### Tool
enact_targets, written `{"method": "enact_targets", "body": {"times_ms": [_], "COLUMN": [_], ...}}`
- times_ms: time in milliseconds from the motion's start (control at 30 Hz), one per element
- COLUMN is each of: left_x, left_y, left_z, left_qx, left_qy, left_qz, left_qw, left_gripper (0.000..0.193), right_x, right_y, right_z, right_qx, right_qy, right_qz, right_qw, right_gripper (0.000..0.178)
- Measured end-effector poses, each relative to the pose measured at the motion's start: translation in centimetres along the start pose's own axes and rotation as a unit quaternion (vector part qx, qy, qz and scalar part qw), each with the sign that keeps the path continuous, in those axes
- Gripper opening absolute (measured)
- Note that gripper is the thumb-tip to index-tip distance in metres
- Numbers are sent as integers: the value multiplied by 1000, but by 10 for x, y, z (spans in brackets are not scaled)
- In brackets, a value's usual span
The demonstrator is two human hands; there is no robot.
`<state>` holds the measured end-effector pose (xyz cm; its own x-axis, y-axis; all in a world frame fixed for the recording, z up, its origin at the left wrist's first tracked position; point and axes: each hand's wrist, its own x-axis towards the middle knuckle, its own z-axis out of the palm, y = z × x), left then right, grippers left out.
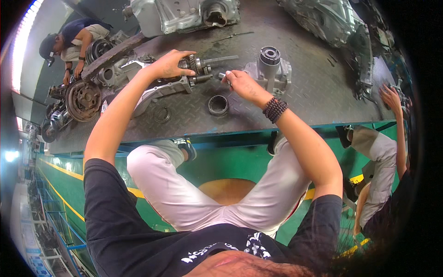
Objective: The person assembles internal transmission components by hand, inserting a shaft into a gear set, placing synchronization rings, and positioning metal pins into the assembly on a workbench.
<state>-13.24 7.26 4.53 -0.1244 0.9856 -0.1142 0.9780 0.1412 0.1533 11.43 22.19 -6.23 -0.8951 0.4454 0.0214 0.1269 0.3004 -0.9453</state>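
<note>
My left hand reaches over a geared shaft at an aluminium gearbox housing. Its thumb and fingers sit on either side of the gears, gripping them. Between the fingertips of my right hand is a small metal cylindrical piece, just right of the shaft ends; its far part is hidden by the fingers. Nearer me on the bench lie a dark toothed ring and a thinner ring. Behind my right hand stands a grey metal housing with a dark splined top.
A large metal casing stands at the back of the steel bench, near a thin rod. Another casing lies back right. Brake drum parts crowd the left. One person works at far left; another's hand is at right.
</note>
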Motion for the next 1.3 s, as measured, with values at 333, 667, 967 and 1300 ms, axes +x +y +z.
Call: {"method": "enact_targets", "body": {"times_ms": [333, 667, 967, 1300], "left_x": [-1, 16, 11, -1], "left_y": [-4, 14, 33, 33], "left_z": [-6, -31, -8, 30], "left_qx": [30, -49, 155, 404], "left_qy": [20, -70, 48, 44], "left_qz": [-4, -70, -84, -52], "left_qw": [999, 994, 983, 912], "left_gripper": [69, 60, 68, 75], "right_x": [-2, 2, -3, -1], "right_y": [-10, -5, -12, -14], "right_z": [-5, -3, -5, -1], "right_qx": [-23, -47, -43, -41], "right_qy": [-4, 10, 14, 20], "right_qz": [16, 14, 29, 9], "right_qw": [1000, 999, 999, 999], "right_gripper": [48, 50, 50, 49]}}
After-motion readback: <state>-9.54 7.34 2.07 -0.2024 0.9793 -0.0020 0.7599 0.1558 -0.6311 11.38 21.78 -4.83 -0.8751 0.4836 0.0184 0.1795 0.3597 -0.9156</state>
